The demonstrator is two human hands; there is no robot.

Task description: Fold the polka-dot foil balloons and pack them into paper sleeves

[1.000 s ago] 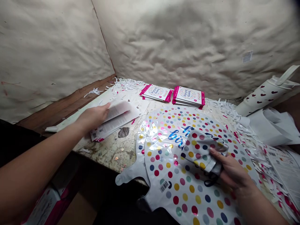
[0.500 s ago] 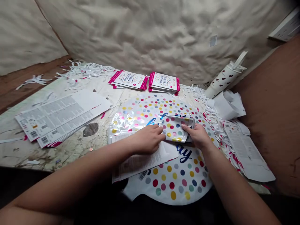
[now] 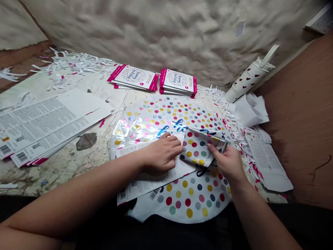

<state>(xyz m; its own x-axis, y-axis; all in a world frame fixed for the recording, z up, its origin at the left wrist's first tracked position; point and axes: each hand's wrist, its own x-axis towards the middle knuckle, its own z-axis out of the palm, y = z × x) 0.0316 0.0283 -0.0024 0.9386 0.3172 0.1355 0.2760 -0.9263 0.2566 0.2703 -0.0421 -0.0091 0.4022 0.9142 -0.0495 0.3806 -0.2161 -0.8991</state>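
A large round foil balloon with coloured dots and blue lettering lies flat on the table. On its left part rests a printed card sheet, and my left hand lies over that sheet, its fingers curled near the sheet's right end. What the left fingers hold, if anything, is hidden. My right hand pinches the right side of a folded dotted foil piece between thumb and fingers. The foil piece sits just right of my left hand, over the balloon's lettering.
Two stacks of pink-edged packets, left and right, stand behind the balloon. Printed sheets lie at left, paper strips at the back left. A white bottle with hearts and crumpled paper are at right.
The view has shifted a little. My right hand has moved right and slightly down with the folded foil, which looks wider and tilted. My left hand's fingers are slightly higher, still over the sheet.
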